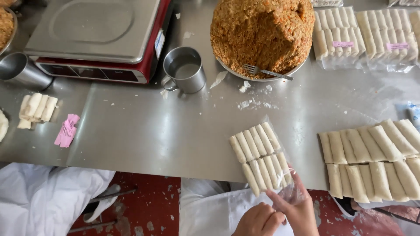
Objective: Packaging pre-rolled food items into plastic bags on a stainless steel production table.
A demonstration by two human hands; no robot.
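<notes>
Your right hand (297, 209) pinches the open end of a clear plastic bag (286, 181) between thumb and fingers, while your left hand (258, 220) sits just beside it with fingers curled in, touching the same loose end of the bag; whether it actually grips the plastic you cannot tell. Beneath everything runs the steel desk (153, 131), and the bag lies at its near edge, packed with two rows of pale spring rolls (261, 157). Farther back, a weighing scale (96, 35) with a red body stands at the left. Beside it to the right, a big mound of browned filling (262, 32) rises from a metal dish, with a fork (267, 72) stuck in its near side. To your right, unbagged rolls (372, 157) lie in two rows. Sealed packs (363, 35) rest at the far right. A metal cup (184, 70) stands between scale and mound. Pink labels (66, 130) lie at the left.
</notes>
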